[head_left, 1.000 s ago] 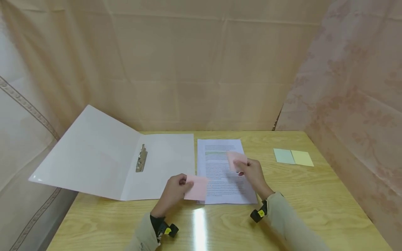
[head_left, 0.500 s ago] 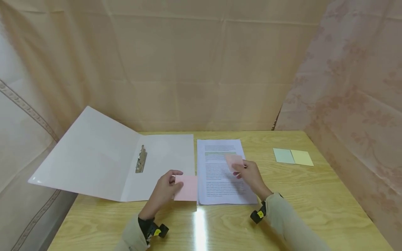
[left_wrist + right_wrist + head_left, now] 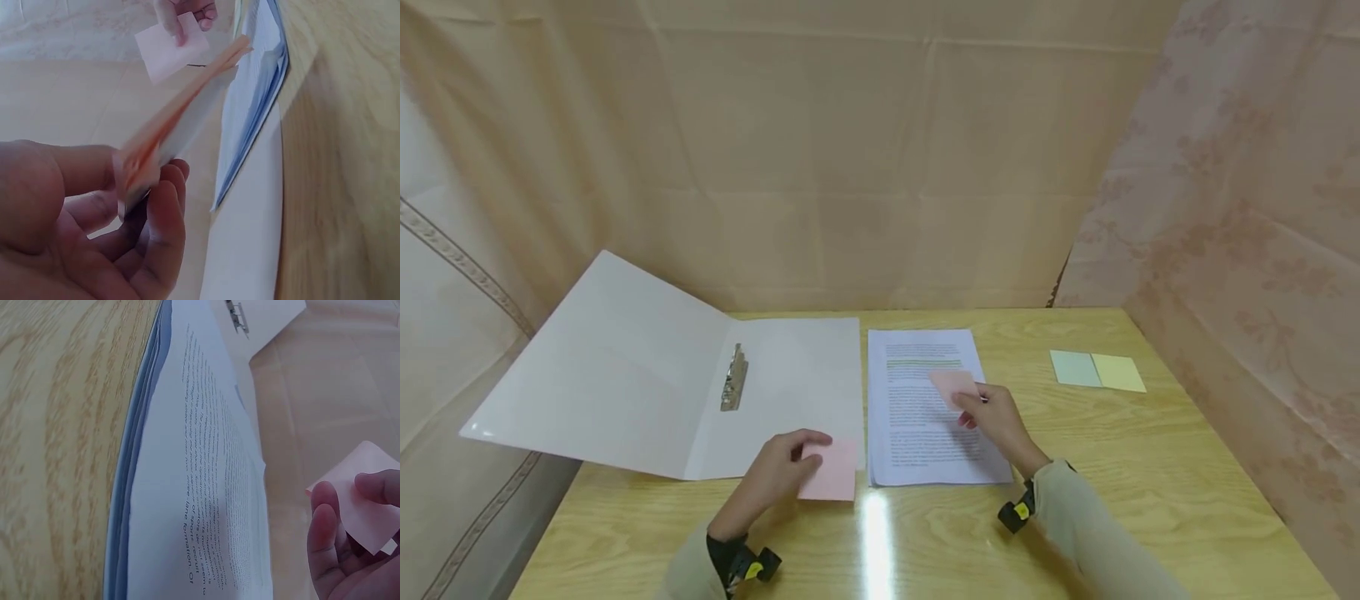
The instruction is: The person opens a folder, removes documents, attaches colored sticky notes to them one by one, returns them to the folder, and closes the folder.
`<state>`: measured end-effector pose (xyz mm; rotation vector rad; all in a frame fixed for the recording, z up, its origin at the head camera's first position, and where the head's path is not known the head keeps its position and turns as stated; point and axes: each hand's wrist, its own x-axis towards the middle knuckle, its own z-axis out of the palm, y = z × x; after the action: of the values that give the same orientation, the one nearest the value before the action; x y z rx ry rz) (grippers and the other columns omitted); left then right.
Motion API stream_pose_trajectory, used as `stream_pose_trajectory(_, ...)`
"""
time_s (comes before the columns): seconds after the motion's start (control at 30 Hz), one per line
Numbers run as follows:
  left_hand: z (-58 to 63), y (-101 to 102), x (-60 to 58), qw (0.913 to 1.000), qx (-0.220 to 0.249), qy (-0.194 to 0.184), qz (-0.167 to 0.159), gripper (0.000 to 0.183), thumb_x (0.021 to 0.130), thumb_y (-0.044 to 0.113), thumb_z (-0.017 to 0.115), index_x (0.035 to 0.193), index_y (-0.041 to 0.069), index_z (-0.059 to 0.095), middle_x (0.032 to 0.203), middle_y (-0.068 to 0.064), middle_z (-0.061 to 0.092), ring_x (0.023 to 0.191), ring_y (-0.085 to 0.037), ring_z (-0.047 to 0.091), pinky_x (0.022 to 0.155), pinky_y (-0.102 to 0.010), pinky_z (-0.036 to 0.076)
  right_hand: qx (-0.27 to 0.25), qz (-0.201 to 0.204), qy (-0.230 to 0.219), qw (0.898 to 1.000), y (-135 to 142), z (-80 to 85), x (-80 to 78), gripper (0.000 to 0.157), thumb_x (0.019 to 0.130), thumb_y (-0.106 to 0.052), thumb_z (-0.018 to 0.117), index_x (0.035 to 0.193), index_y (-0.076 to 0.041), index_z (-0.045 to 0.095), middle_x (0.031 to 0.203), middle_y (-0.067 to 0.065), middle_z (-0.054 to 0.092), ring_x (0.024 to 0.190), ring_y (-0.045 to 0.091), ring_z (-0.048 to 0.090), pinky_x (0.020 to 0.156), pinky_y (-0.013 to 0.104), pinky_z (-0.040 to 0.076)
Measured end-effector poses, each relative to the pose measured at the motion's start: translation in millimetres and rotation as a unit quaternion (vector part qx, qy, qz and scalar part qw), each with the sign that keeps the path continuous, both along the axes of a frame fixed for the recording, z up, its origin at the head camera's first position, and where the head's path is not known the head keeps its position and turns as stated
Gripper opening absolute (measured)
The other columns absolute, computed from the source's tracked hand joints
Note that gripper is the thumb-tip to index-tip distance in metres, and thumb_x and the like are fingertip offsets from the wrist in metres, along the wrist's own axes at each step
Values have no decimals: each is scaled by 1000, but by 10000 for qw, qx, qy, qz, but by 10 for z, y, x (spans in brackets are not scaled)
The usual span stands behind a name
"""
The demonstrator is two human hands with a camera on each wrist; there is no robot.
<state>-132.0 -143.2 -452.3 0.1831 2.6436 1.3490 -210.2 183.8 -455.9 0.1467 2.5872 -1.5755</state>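
My left hand point(image 3: 767, 475) pinches a pad of pink sticky notes point(image 3: 835, 477) above the lower right corner of the white folder. Seen edge-on in the left wrist view, the pad point(image 3: 178, 119) has several layers slightly fanned apart. Over the printed sheets point(image 3: 917, 454), my right hand point(image 3: 1002, 421) holds a single pink sticky note point(image 3: 951, 387) between thumb and fingers. That note point(image 3: 353, 487) is off the paper in the right wrist view. A green highlighted stripe crosses the text near the top of the uppermost sheet.
To the left lies the open white folder point(image 3: 797, 375), its cover point(image 3: 595, 375) tilted up and a metal clip point(image 3: 734, 379) at its spine. A green sticky pad point(image 3: 1076, 368) and a yellow one point(image 3: 1119, 372) lie side by side at the right. Cloth curtains point(image 3: 850, 167) stand behind the table.
My left hand has moved left and down with the pink pad, away from the printed sheets. The right hand has shifted slightly left, and its note now leans more.
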Motion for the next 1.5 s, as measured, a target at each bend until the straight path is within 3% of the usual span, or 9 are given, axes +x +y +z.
stream_pose_trajectory(0.27,-39,-151,116,9992,-157,-335,145,24,88,4,63,110,10,69,67,-1,44,61,-13,39,54,-22,31,97,61,-23,9999,15,-9,3,25,94,-22,63,97,1,71,65,2,65,63,15,58,66,29,46)
stream_pose_trajectory(0.47,-55,-327,187,9978,-422,-394,-337,21,89,2,61,107,9,67,81,-2,55,72,-15,44,62,-23,35,164,122,-58,9998,13,-14,-9,25,94,-23,63,92,1,70,66,3,64,64,15,57,64,27,45)
stream_pose_trajectory(0.57,-65,-392,201,9965,-582,-447,-393,19,89,2,61,105,9,68,87,-2,61,77,-16,45,65,-24,36,176,155,-54,9997,11,-3,-7,25,94,-23,63,92,1,70,67,3,64,64,15,57,64,28,45)
stream_pose_trajectory(0.87,-109,-538,268,9901,-1362,-333,-84,29,80,-4,61,103,12,69,87,-4,56,75,-17,42,66,-28,37,209,123,-168,9996,8,-1,4,24,94,-23,63,96,0,71,70,4,65,65,15,57,64,27,45)
stream_pose_trajectory(1.03,-90,-689,296,9778,-2070,-250,216,40,76,1,67,116,5,62,85,-8,52,70,-18,44,63,-30,38,169,137,-215,9995,15,-23,8,24,93,-23,64,98,0,71,71,5,66,65,16,58,66,29,47)
stream_pose_trajectory(1.17,-83,-802,297,9684,-2471,-160,306,41,77,5,70,117,0,59,88,-10,56,71,-18,48,64,-34,44,144,142,-208,9996,18,-22,2,24,93,-22,64,100,0,71,73,6,67,66,17,59,67,30,48)
stream_pose_trajectory(1.5,-112,-960,328,9597,-2764,-137,486,41,79,8,72,115,-5,57,90,-14,57,73,-20,52,67,-39,49,206,160,-183,9995,30,-42,5,24,94,-24,64,98,-1,70,77,9,68,67,17,59,65,28,45)
